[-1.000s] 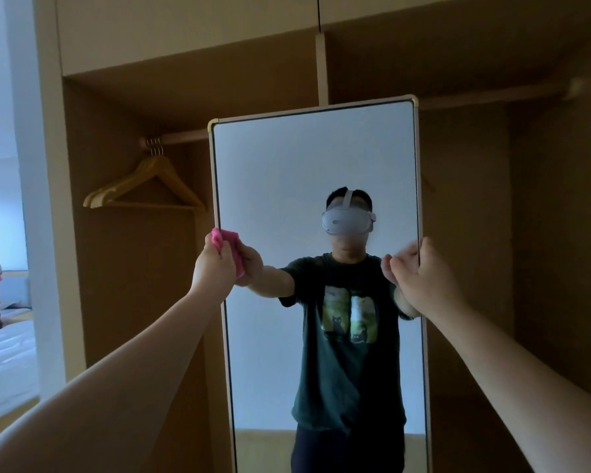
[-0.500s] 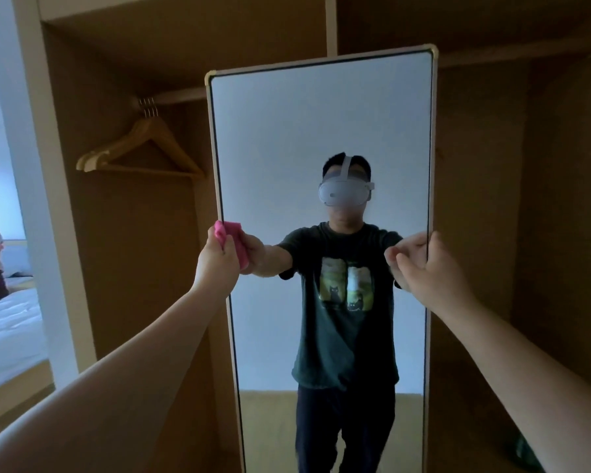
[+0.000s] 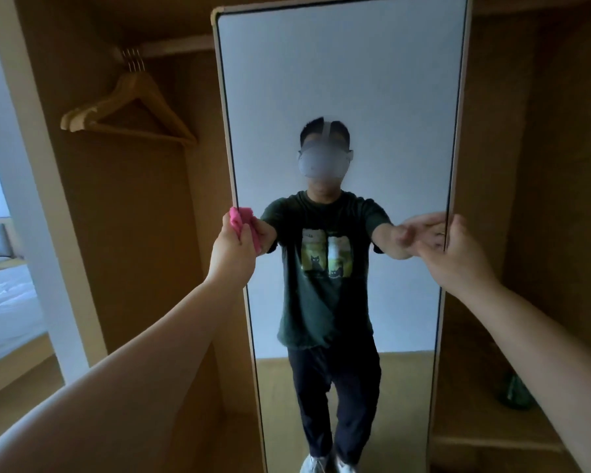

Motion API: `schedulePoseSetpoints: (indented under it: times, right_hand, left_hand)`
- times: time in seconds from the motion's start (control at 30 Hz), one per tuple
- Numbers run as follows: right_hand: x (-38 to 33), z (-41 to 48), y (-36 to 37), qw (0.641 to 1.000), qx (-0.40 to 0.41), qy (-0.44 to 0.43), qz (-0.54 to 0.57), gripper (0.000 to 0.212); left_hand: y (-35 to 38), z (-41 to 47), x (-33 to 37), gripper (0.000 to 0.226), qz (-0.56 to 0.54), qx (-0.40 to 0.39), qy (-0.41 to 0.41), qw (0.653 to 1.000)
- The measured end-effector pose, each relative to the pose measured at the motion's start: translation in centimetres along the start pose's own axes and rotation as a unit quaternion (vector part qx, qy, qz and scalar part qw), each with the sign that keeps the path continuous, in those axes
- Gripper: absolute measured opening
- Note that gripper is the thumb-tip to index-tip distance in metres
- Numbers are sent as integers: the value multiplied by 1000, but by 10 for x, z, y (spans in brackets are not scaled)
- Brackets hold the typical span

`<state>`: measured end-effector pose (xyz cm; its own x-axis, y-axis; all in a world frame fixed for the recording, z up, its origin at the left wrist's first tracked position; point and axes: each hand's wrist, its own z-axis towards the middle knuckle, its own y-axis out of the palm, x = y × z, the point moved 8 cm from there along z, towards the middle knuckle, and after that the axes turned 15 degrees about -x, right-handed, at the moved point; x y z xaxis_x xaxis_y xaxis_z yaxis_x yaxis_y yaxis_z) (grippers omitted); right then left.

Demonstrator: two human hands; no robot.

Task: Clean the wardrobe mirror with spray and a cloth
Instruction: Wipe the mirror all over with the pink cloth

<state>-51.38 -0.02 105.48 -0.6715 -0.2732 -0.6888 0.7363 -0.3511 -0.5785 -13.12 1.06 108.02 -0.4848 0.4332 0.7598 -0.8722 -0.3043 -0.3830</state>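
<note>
Far left, bed visible thru the doorway, no part in the job. At 10 o'clock, wooden hangers on the rail, inside the wardrobe and well apart from the glass, so nothing to snag. Left hand at 9 o'clock of the mirror, right on its left frame edge, fingers curled tight around the pink cloth; cloth bunched into a wad, prob. to keep a firm pad for wiping and pressed up near the glass edge, though contact w/ glass hard to confirm. Mirror itself tall, upright, standing in the wardrobe opening, filling centre of view; glass looks fairly clear, no obvious spray film or streaks visible. Right hand at 3 o'clock, on the right frame edge, thumb up, fingers reaching round toward the glass side, loosely spread and holding nothing but the frame; likely steadying the panel so no swing or wobble under wiping pressure from the other side. Low at 4 o'clock, green bottle-like thing on the wardrobe floor, blurry, poss. the spray, can't tell.
</note>
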Motion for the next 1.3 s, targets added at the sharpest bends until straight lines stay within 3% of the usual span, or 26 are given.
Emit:
schedulePoseSetpoints:
  times: [0.4, 0.6, 0.77, 0.9, 1.0, 1.1, 1.3]
  right_hand:
    - [18, -25, 12, 998, -56, -12, 37, 49]
    - [25, -32, 11, 996, -79, -32, 39, 59]
    - [33, -38, 19, 993, -99, -47, 47, 50]
    - [33, -44, 22, 993, -94, -51, 53, 66]
    - [28, -49, 21, 991, -87, -78, 64, 57]
    - [26, -52, 21, 989, -89, -89, 76, 53]
    - [27, -55, 31, 979, -113, -139, 93, 43]
  left_hand:
    - [11, -17, -21, 32, 30, 1, -59, 998]
    - [21, -29, -32, 30, 38, -1, -68, 997]
    - [31, -45, -41, 37, 28, -16, -75, 997]
    - [38, -51, -41, 43, 28, -25, -48, 998]
    - [42, -56, -41, 36, 16, -12, -40, 999]
    - [43, -62, -44, 45, 33, -5, -50, 998]
    - [49, -69, -64, 33, 40, -40, -65, 996]
